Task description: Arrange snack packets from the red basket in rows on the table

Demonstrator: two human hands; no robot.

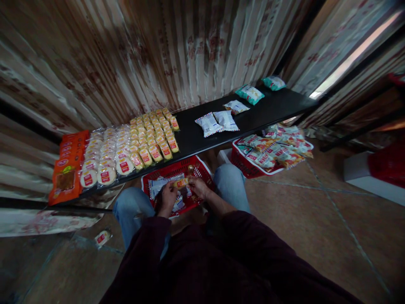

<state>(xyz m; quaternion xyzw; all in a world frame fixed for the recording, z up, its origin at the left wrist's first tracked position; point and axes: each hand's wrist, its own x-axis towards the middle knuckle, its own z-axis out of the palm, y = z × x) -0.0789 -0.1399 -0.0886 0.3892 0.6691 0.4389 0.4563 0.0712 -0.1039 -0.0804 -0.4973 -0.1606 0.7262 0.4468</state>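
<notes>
Between my knees, a small yellow wrapped snack cake (180,183) is held at both ends. My left hand (168,196) pinches its left end, and my right hand (198,187) pinches its right end. Beneath them stands a red plastic basket (177,165) with several white and blue packets (158,185) inside, partly covered by my hands. Just beyond, rows of similar yellow wrapped cakes (155,153) line the black shelf (193,139). To their left lie round white wrapped cakes (106,173) with red labels.
An orange packet (68,169) lies at the shelf's left end. White bags (209,124) and teal bags (249,94) sit farther right. A second red basket (249,169) full of snack bags stands right of my knee. One wrapped cake (103,238) lies on the floor at left.
</notes>
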